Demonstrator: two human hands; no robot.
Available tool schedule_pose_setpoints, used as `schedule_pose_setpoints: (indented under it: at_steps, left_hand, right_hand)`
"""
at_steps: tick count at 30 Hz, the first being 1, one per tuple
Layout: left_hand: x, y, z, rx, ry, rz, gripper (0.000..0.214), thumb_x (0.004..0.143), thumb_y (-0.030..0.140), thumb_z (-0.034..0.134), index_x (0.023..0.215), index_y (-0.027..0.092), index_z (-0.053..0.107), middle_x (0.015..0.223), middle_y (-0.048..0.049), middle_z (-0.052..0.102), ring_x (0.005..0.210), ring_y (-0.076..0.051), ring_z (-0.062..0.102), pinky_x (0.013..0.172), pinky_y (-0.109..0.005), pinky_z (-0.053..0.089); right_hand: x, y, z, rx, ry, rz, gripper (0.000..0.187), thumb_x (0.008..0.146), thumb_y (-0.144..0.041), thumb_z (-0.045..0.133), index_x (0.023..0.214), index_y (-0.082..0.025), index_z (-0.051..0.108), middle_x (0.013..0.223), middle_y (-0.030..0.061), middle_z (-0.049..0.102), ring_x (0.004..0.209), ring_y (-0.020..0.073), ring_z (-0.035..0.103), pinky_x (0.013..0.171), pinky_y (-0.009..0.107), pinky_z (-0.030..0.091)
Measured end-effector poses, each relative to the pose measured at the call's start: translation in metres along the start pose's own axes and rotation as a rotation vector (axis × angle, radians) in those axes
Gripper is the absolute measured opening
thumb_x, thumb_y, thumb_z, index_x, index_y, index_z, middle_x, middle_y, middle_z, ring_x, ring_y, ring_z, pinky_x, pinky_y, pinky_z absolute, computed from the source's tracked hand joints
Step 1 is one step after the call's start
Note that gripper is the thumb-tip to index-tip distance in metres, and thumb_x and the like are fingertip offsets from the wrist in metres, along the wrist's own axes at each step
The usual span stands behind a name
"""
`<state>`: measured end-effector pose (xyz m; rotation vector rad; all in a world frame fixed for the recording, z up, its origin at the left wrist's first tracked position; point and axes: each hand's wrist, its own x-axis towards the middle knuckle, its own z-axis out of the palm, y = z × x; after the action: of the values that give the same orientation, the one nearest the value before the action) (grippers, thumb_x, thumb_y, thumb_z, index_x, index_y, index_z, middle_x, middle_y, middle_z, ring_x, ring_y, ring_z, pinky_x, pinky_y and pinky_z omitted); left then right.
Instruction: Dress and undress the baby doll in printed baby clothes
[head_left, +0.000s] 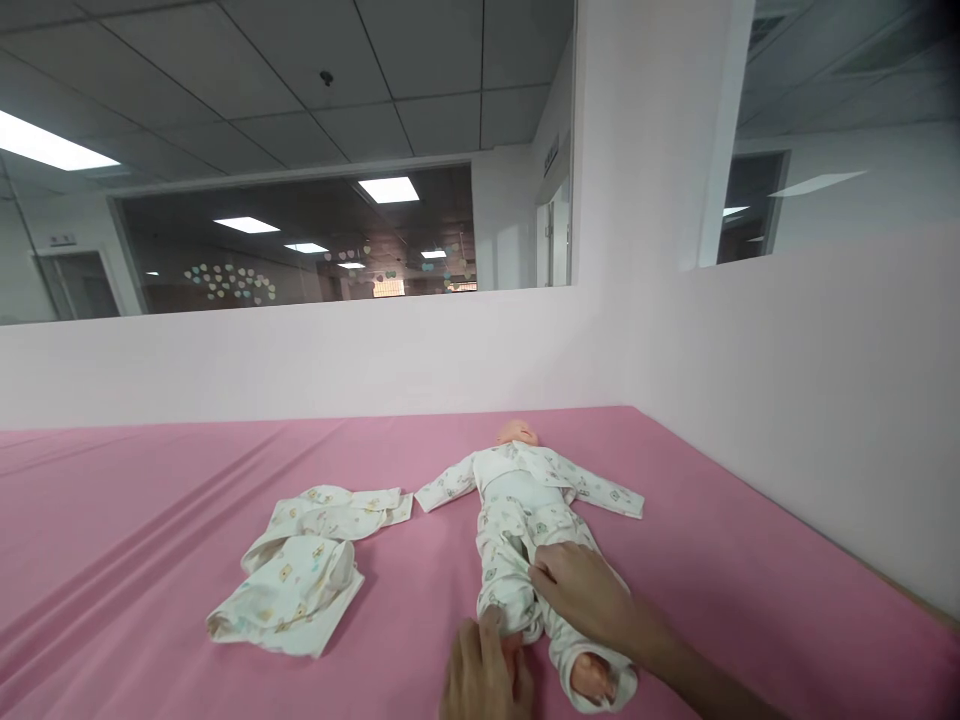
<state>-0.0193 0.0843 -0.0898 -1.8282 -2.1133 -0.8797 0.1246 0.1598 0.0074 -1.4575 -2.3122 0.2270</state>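
Note:
A baby doll (517, 433) lies on its back on the pink sheet, head away from me, arms in long sleeves spread to both sides. It wears a white patterned top (517, 460) and matching trousers (510, 525). At the lower end of the trouser leg on the left, my left hand (484, 670) is closed around the doll's foot, which it partly hides. My right hand (585, 590) pinches the trouser fabric at the inner legs, where a dark gap shows in the cloth. The doll's other foot (592, 678) sticks out of its cuff.
Another white patterned baby garment (300, 570) lies crumpled to the left of the doll. The pink sheet (420, 620) has creases on the left. White walls (300, 365) with windows stand behind and to the right.

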Motion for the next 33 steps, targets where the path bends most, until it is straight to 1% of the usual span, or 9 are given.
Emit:
schedule_pose_setpoints:
  at_steps: [2,5,10,15,18,22,26,30,33]
  left_hand:
    - [0.004,0.007,-0.005,0.005,0.006,0.011,0.034,0.085,0.021,0.049,0.117,0.019,0.062,0.105,-0.0123,0.063,0.096,-0.026,0.059,0.082,-0.035,0.045]
    - [0.011,0.023,-0.014,0.013,0.01,0.04,0.027,0.085,0.023,0.053,0.11,0.019,0.063,0.103,-0.0105,0.062,0.095,-0.026,0.056,0.082,-0.037,0.041]
    - [0.02,0.039,-0.022,0.117,0.001,-0.009,0.013,0.085,0.025,0.057,0.095,0.022,0.065,0.097,-0.0059,0.063,0.093,-0.026,0.057,0.079,-0.038,0.038]
    - [0.019,0.033,-0.015,0.141,-0.092,-0.099,0.028,0.09,0.012,0.045,0.108,0.024,0.062,0.104,-0.0049,0.06,0.09,-0.021,0.06,0.072,-0.031,0.039]
    - [0.017,0.029,-0.014,0.138,-0.171,-0.139,0.036,0.09,0.008,0.039,0.116,0.025,0.058,0.108,-0.0053,0.058,0.082,-0.017,0.062,0.064,-0.027,0.037]
    - [0.016,0.029,-0.021,0.15,-0.241,-0.122,0.037,0.091,0.009,0.036,0.113,0.027,0.06,0.108,-0.0065,0.057,0.08,-0.018,0.062,0.064,-0.027,0.038]
    - [0.017,0.028,-0.03,0.137,-0.303,-0.059,0.036,0.088,0.008,0.038,0.105,0.028,0.062,0.103,-0.006,0.056,0.085,-0.02,0.061,0.073,-0.03,0.04]
    - [0.018,0.016,-0.037,0.025,-0.322,-0.008,0.037,0.086,0.011,0.038,0.109,0.027,0.061,0.105,-0.0059,0.058,0.09,-0.021,0.061,0.076,-0.029,0.04]
    - [0.02,0.005,-0.045,-0.109,-0.358,-0.007,0.038,0.086,0.014,0.037,0.114,0.027,0.059,0.107,-0.0057,0.06,0.092,-0.021,0.062,0.074,-0.028,0.041]
  right_hand:
    - [0.009,0.003,-0.008,0.01,0.043,-0.044,0.031,0.087,-0.021,0.04,0.057,-0.019,0.04,0.063,0.0021,0.056,0.059,0.0135,0.044,0.057,0.031,0.021]
    - [0.029,0.008,-0.012,-0.031,0.133,-0.039,0.019,0.087,-0.026,0.044,0.071,-0.019,0.051,0.08,0.0038,0.063,0.077,0.0174,0.053,0.066,0.03,0.028]
    - [0.055,0.007,0.0,-0.162,0.057,-0.119,0.009,0.081,-0.025,0.051,0.076,-0.019,0.056,0.085,0.0047,0.064,0.079,0.0203,0.057,0.069,0.031,0.03]
    - [0.06,0.01,-0.002,-0.186,0.13,-0.175,0.021,0.086,-0.014,0.041,0.088,-0.021,0.06,0.089,0.004,0.067,0.086,0.0204,0.059,0.073,0.031,0.031]
    - [0.056,0.027,-0.01,-0.196,0.192,-0.135,0.027,0.092,-0.019,0.035,0.088,-0.022,0.061,0.085,0.005,0.068,0.084,0.0216,0.058,0.073,0.032,0.032]
    - [0.042,0.059,-0.012,-0.2,0.251,-0.064,0.035,0.095,-0.023,0.03,0.09,-0.02,0.064,0.085,0.0068,0.068,0.083,0.0234,0.058,0.073,0.033,0.033]
    - [0.036,0.079,-0.006,-0.121,0.228,-0.063,0.034,0.093,-0.025,0.033,0.093,-0.021,0.066,0.088,0.0075,0.068,0.086,0.0247,0.058,0.075,0.035,0.035]
    - [0.043,0.082,-0.004,-0.015,0.182,-0.081,0.028,0.09,-0.028,0.04,0.091,-0.022,0.067,0.09,0.0069,0.067,0.091,0.024,0.058,0.079,0.034,0.037]
    - [0.051,0.082,-0.008,0.063,0.149,-0.089,0.023,0.087,-0.035,0.047,0.092,-0.023,0.066,0.089,0.0051,0.066,0.087,0.0218,0.058,0.076,0.031,0.039]
